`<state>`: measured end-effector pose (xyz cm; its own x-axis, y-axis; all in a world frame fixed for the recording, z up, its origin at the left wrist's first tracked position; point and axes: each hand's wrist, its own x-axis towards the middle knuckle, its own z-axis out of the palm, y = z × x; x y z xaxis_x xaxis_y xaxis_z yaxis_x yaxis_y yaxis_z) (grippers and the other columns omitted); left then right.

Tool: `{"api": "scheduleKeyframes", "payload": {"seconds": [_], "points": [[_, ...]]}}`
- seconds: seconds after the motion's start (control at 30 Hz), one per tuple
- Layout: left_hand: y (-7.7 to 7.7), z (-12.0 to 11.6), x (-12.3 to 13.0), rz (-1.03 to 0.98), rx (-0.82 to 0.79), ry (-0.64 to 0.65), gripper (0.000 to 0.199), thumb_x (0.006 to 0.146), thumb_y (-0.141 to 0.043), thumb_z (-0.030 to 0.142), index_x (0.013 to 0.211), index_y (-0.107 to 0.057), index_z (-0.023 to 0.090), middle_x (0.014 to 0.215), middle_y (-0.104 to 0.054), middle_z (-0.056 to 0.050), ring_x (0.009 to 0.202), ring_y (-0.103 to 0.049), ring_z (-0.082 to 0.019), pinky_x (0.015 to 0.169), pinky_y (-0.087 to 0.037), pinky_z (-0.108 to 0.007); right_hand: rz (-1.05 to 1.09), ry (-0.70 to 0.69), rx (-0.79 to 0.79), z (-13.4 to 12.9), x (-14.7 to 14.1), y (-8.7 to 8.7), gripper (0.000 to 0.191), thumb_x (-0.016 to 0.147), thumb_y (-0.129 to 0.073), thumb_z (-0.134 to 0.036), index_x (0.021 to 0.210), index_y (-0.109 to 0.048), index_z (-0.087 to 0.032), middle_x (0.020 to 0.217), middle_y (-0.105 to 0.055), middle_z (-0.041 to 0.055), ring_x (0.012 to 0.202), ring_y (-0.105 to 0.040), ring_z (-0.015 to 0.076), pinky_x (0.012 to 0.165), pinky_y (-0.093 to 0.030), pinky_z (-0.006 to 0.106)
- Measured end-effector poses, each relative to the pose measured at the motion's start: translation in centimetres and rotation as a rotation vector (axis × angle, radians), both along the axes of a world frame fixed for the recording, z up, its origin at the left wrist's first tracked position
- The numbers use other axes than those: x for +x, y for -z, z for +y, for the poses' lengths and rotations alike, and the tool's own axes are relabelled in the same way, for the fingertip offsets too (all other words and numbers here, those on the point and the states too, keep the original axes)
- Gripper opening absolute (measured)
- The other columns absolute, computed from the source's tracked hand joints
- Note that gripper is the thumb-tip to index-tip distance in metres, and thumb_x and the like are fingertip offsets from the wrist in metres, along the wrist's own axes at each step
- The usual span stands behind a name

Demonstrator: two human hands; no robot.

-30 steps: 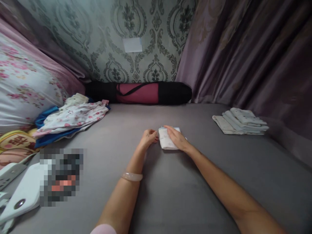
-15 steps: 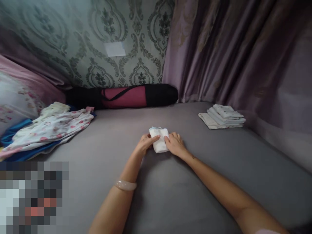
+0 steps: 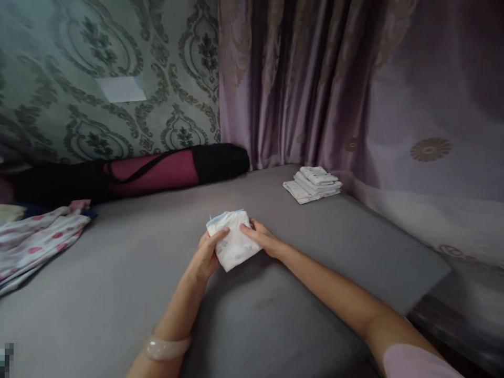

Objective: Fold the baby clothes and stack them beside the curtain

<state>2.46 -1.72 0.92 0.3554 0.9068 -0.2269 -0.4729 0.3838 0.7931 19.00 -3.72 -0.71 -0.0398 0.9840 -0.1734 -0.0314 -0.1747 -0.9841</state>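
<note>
A small folded white cloth (image 3: 235, 247) with blue edging and faint grey-blue prints is held between both hands, seemingly just above the bed. My left hand (image 3: 207, 252) grips its left side, thumb on top and fingers underneath. On the right side, my right hand (image 3: 263, 237) pinches it the same way, its thumb lying across the upper face. The fingers beneath the cloth are mostly hidden. Farther back to the right sits a stack of folded cloths (image 3: 315, 185), apart from both hands.
Grey sheeting covers the bed (image 3: 129, 273). Loose printed clothes (image 3: 43, 236) lie at the left. A long black and magenta bag (image 3: 157, 170) rests along the patterned wall. Purple curtains (image 3: 291, 84) hang behind the stack, and the bed's edge runs down the right.
Both hands have lifted the folded cloth off the bed and tilted it, so its printed face now shows. The view has turned to the right, bringing the stack nearer the middle.
</note>
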Motion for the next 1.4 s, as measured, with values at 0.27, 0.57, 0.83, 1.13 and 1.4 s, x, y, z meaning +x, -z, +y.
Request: {"api": "scheduleKeyframes", "payload": {"seconds": [0.27,0.57,0.83,1.13,1.4], "points": [[0.8,-0.4,0.5,0.045,-0.077,0.139,0.031,0.08,-0.065,0.014,0.111,-0.06,0.01,0.101,-0.072,-0.013,0.086,-0.071,-0.021,0.078,-0.058,-0.029,0.214,0.041,-0.198,-2.2,4.1,1.0,0.037,0.068,-0.081,-0.033,0.095,-0.065,-0.014,0.087,-0.072,0.0066,0.069,-0.067,0.0151,0.069,-0.054,0.027],[1.2,-0.2,0.3,0.215,-0.139,0.144,0.023,0.091,-0.055,0.016,0.112,-0.054,0.009,0.112,-0.067,-0.02,0.09,-0.071,-0.021,0.075,-0.06,-0.029,-0.08,0.167,-0.328,-6.0,18.7,-1.4,0.021,0.076,-0.075,-0.023,0.092,-0.065,-0.012,0.082,-0.074,0.0066,0.065,-0.067,0.0133,0.061,-0.053,0.021],[1.6,0.2,0.1,0.241,-0.141,0.133,0.017,0.091,-0.053,0.011,0.107,-0.054,0.008,0.092,-0.072,-0.015,0.071,-0.071,-0.017,0.063,-0.06,-0.024,-0.429,0.351,-0.291,-7.3,29.4,-3.7,0.028,0.078,-0.071,-0.021,0.104,-0.067,-0.012,0.087,-0.073,0.0097,0.064,-0.067,0.0172,0.061,-0.054,0.028],[1.3,0.1,0.1,0.25,-0.144,0.124,0.015,0.089,-0.056,0.009,0.104,-0.056,0.008,0.084,-0.071,-0.013,0.067,-0.07,-0.015,0.059,-0.059,-0.022,-0.933,0.548,-0.26,-5.6,36.5,-2.8,0.029,0.085,-0.06,-0.014,0.112,-0.065,-0.007,0.093,-0.072,0.0126,0.08,-0.067,0.0219,0.075,-0.053,0.034],[1.4,0.2,0.1,0.244,-0.152,0.13,0.014,0.087,-0.058,0.01,0.101,-0.058,0.009,0.083,-0.071,-0.012,0.066,-0.07,-0.014,0.059,-0.059,-0.021,-1.193,0.477,-0.254,-5.5,38.0,-3.0,0.025,0.081,-0.063,-0.017,0.104,-0.07,-0.012,0.095,-0.072,0.0114,0.094,-0.066,0.0269,0.085,-0.05,0.038]]}}
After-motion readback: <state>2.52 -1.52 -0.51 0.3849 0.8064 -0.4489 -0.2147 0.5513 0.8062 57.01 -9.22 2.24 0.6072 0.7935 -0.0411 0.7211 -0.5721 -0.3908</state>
